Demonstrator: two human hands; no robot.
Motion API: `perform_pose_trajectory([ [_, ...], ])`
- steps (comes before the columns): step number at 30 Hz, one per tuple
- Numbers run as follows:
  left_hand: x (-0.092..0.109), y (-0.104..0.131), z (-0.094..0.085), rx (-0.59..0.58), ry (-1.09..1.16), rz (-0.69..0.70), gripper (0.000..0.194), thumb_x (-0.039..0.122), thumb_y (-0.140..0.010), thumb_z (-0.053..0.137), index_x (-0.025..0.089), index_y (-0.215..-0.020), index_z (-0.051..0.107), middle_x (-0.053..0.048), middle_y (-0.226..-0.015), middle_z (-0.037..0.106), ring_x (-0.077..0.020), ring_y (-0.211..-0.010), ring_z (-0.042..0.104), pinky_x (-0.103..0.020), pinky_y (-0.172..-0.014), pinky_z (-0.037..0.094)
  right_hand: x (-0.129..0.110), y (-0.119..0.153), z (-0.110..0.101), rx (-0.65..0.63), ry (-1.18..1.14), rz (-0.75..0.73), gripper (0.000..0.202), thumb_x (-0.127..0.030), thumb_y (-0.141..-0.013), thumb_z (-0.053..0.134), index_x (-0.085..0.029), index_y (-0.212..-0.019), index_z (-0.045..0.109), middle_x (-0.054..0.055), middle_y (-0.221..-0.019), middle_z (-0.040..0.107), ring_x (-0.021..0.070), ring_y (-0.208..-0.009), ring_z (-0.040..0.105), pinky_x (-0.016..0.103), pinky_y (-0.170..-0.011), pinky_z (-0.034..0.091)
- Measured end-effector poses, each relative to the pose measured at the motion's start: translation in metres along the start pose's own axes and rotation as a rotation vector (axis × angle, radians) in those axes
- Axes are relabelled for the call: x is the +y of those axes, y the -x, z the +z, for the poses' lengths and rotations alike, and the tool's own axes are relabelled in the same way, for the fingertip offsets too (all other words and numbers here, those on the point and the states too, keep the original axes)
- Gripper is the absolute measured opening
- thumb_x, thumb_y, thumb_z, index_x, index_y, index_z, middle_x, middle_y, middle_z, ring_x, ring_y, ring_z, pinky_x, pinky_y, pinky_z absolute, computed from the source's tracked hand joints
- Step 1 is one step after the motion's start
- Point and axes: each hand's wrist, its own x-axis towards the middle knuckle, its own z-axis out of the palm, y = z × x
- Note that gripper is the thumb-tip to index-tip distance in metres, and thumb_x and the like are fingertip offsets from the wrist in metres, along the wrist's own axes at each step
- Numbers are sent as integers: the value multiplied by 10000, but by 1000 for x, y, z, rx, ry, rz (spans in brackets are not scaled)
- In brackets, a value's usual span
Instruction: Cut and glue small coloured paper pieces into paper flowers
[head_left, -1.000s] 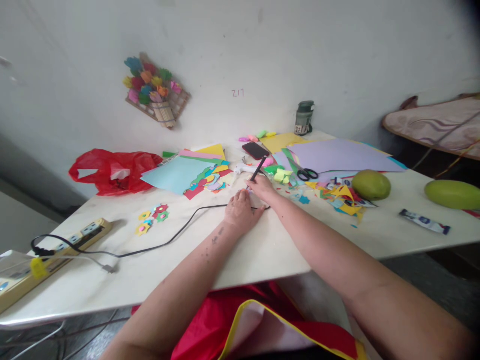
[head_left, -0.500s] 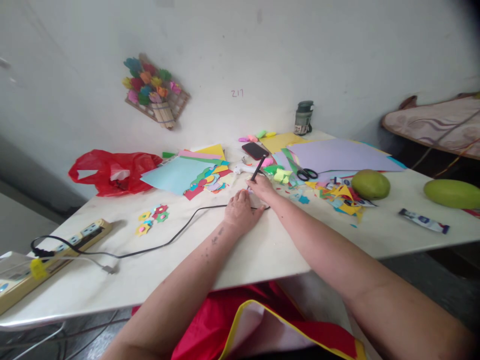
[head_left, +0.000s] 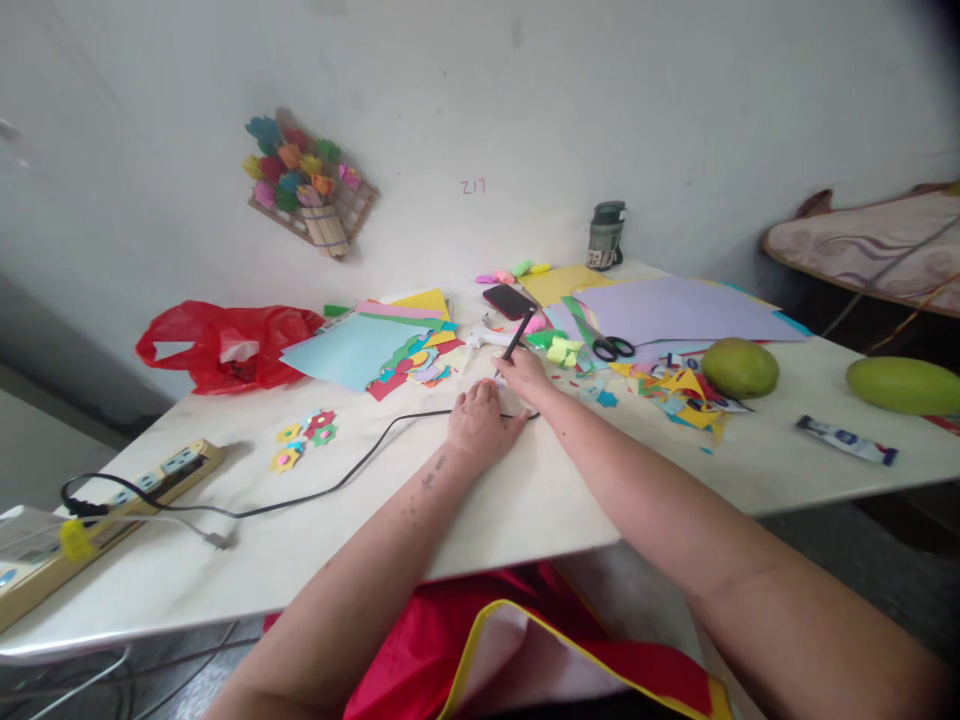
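My right hand [head_left: 525, 374] is closed around a slim black pen [head_left: 519, 334], whose upper end points up and away from me. Flat on the table lies my left hand [head_left: 484, 418], its thumb spread toward the right hand. A small pale piece [head_left: 497, 380] shows between the two hands, mostly hidden by them. The black cord [head_left: 352, 478] runs to my left hand and shows again past its thumb. Just beyond the hands is a white glue gun [head_left: 484, 338]. Paper flowers [head_left: 306, 440] in yellow, red and green lie to the left.
Black-handled scissors [head_left: 613, 348], paper scraps [head_left: 694, 400], coloured sheets [head_left: 660, 308] and a green mango [head_left: 741, 368] lie to the right. A phone [head_left: 510, 301] and a dark bottle [head_left: 606, 238] are at the back. Leftward are a red bag [head_left: 225, 345] and a power strip [head_left: 150, 490].
Both hands stay in nearly the same place, with the pen still in my right hand. The view has shifted very slightly.
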Motion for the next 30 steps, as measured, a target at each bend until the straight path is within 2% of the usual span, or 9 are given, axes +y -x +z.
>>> perform_pose_trajectory([
  [3,-1,0,-1,-12,8,-10,653,557,-899,302,106,-1358,412,-155,-1443,412,-274,-1340,356,-465,-1138,185,2,-1,0,11,-41,20,224,-319,-853,536,-154,-915,676,73,-869,715,171,-867,655,236,-783,466],
  [6,-3,0,-2,-20,22,-17,639,555,-902,292,129,-1361,417,-142,-1451,408,-268,-1340,361,-494,-1147,147,2,0,-3,-19,-48,29,217,-322,-846,538,-158,-881,675,68,-844,712,174,-840,659,241,-766,474],
  [19,-2,0,-1,11,1,-15,638,571,-897,310,132,-1338,450,-139,-1423,441,-270,-1317,390,-421,-1135,197,-1,5,-14,-120,-65,-32,198,-256,-835,539,-126,-836,689,71,-795,710,165,-772,652,226,-707,463],
  [30,-2,0,-1,-2,-9,-12,627,564,-893,333,137,-1339,445,-143,-1421,439,-272,-1314,391,-408,-1122,211,-1,5,-15,-124,-20,-52,202,-264,-832,548,-128,-814,697,63,-731,701,165,-758,645,223,-697,455],
])
